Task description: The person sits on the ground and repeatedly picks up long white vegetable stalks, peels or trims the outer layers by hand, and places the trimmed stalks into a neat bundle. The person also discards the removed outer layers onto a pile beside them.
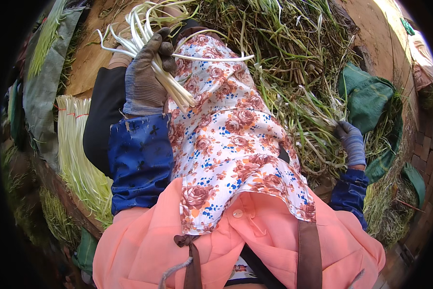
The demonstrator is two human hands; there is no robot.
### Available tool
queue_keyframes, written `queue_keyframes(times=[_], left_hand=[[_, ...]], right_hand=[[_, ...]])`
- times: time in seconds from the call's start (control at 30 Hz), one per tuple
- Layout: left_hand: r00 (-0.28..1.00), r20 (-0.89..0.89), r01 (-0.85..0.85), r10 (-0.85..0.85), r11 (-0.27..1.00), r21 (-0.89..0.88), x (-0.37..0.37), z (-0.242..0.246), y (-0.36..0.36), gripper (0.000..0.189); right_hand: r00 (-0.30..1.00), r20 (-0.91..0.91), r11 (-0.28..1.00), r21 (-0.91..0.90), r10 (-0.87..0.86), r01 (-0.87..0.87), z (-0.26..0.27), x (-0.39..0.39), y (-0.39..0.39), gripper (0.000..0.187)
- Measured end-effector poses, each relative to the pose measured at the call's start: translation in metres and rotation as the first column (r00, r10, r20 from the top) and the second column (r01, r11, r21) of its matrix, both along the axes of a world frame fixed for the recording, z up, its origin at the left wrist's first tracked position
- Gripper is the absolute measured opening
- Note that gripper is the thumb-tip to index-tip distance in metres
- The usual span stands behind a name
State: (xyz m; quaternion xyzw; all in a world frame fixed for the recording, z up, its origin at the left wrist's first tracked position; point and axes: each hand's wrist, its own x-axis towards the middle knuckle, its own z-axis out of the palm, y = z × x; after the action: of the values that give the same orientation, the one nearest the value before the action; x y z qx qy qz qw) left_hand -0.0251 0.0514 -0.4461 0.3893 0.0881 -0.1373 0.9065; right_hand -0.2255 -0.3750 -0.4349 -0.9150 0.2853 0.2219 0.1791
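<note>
My left hand (149, 72), in a soiled blue and brown knit glove, grips a small bunch of pale leafy stalks (178, 92) above my lap. Their white ends point down to the right, and long curling leaves or stems trail past the top of the hand. A single pale stem (216, 58) stretches across the floral apron (234, 119). At the right, my right hand (350, 139), in a striped glove, touches withered stalks (321, 117) on the heap of green and brown plant waste; whether its fingers grip them is unclear.
Bundled pale stalks (73, 119) with red ties lie at my left, near a grey sheet (44, 83) bearing more yellow-green stalks. A large heap of trimmings (296, 47) spreads ahead and right. Green cloth (366, 99) lies beside my right hand, with brick paving (424, 148) farther out.
</note>
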Motion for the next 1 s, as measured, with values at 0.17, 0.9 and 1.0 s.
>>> queue_keyframes(times=[0.17,0.9,1.0], left_hand=[[0.988,-0.018,0.151,-0.150,0.988,0.025,-0.010,0.002,-0.013,0.028],[0.829,0.553,-0.018,0.087,0.991,-0.129,0.057,0.118,0.024,0.034],[0.957,0.214,-0.185,0.196,0.980,-0.073,0.041,0.063,-0.003,0.034]], right_hand=[[0.660,0.485,0.819,-0.328,0.574,-0.471,0.054,0.065,0.098,0.054],[0.918,0.013,0.912,0.114,0.396,-0.395,-0.064,0.052,0.062,0.045],[0.830,0.540,0.989,-0.036,0.139,-0.142,-0.063,0.119,0.039,0.056]])
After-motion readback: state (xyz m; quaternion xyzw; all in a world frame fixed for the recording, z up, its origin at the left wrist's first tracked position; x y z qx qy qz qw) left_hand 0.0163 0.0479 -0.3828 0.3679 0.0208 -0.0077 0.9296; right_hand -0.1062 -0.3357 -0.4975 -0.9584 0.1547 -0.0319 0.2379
